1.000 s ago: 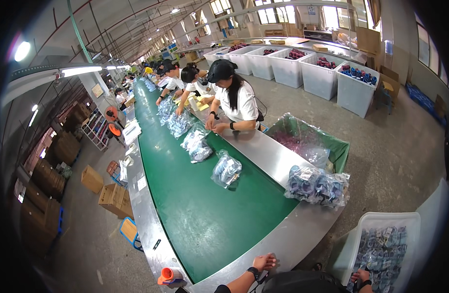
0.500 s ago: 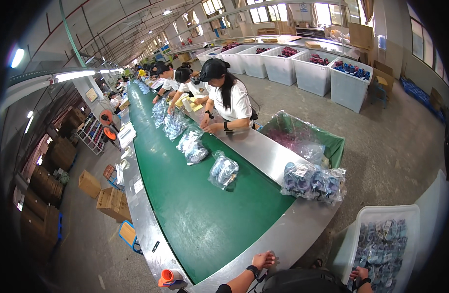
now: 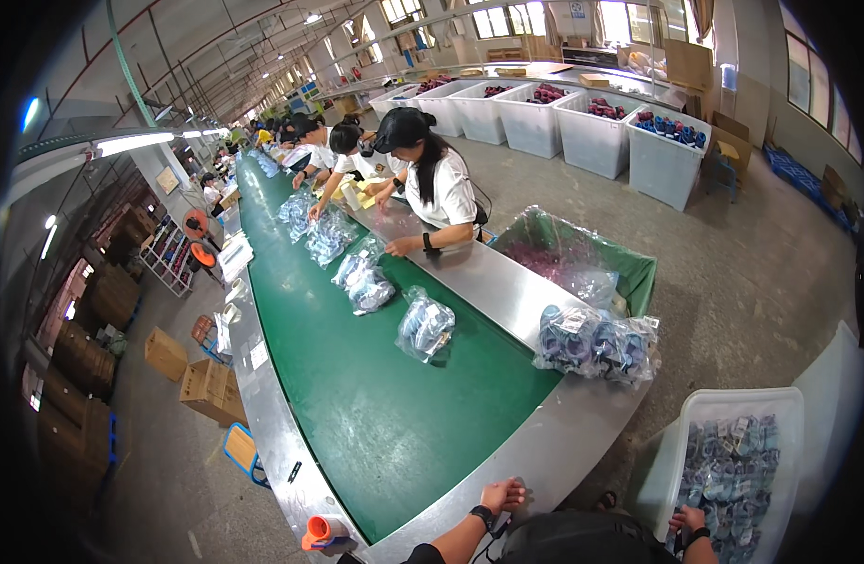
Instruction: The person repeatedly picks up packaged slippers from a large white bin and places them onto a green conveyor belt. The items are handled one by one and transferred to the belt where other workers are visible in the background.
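My left hand (image 3: 502, 493) rests at the metal edge of the green conveyor belt (image 3: 385, 432), fingers loosely apart and nothing in it. Lower right, my right hand (image 3: 687, 519) has its fingers curled at the left rim of a white plastic bin (image 3: 796, 423). Inside that bin lie rows of bagged blue-grey shoes (image 3: 732, 470). Clear bags of blue and purple shoes (image 3: 596, 343) lie on the metal ledge at the belt's right. On the belt itself sits a bagged bundle of light-blue shoes (image 3: 425, 324), with more bags farther up.
Across the belt a co-worker (image 3: 436, 179) in a white shirt reaches toward the bags, with others beyond. A green lined container (image 3: 638, 282) stands beside the ledge. An orange cup (image 3: 321, 533) stands on the left edge. White bins (image 3: 671, 164) line the back.
The view has shifted slightly. The nearest co-worker's hands have come apart, one now by a bag on the belt. My own hands keep nearly the same places.
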`<state>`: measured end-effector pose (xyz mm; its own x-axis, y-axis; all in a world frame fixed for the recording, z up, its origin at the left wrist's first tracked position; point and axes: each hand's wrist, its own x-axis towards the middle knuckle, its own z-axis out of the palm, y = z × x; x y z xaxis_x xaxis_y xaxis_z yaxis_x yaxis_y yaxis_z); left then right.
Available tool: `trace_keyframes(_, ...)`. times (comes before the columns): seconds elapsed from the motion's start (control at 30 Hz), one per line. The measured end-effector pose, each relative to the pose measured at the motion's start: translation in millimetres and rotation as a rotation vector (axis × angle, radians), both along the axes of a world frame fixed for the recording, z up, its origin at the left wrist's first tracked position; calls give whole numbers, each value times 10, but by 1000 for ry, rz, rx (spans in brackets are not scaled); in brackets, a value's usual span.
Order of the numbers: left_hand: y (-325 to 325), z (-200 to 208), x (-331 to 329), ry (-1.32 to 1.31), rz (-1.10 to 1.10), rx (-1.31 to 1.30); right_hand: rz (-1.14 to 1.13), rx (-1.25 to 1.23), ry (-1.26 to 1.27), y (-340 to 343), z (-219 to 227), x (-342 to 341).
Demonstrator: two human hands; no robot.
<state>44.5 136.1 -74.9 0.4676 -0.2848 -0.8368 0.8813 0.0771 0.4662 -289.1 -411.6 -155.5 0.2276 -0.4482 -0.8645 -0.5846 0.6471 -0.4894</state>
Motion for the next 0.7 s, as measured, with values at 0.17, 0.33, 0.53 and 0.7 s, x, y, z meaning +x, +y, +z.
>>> trace_keyframes(0.17,7,-9,-7,5,13,-1,30,9,-37,21,79,39)
trace_keyframes(0.33,7,-27,-3,-4,14,1,29,6,-43,19,90,77)
trace_keyframes(0.53,-2,-39,-3,-2,18,-3,76,-30,-18,121,307,194)
trace_keyframes(0.7,-3,-38,-4,1,21,-8,45,-30,34,91,252,188)
